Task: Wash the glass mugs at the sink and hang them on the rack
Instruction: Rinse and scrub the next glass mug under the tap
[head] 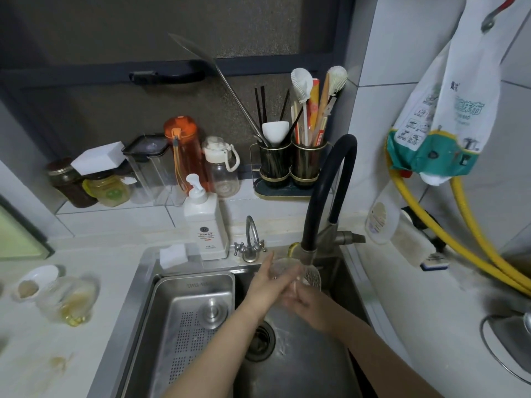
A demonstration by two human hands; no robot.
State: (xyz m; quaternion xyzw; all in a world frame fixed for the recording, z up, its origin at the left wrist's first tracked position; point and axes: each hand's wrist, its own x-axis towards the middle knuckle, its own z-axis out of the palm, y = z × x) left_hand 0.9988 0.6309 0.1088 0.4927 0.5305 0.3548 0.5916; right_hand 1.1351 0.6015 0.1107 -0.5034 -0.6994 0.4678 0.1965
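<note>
While the mug (286, 270) sat under the tap (309, 254), I watched both hands meet around it over the sink (301, 366). The left hand (265, 278) lay along the near side of the glass with its fingers fairly straight, pressing rather than wrapping. The right hand (304, 303) came up from beneath with fingers curled, and I judged it was gripping the base, though the glass blurred the contact and I could not tell for certain. My worry was slip: wet glass held by one flat palm could twist out and drop onto the steel below the hands, near the drain (260, 340). The spout head hung just above the rim, so a careless lift could knock glass against metal. A second mug (69, 300) lay on its side far to the left of the hands, on the counter (34, 354), free to roll. I saw no rack.
</note>
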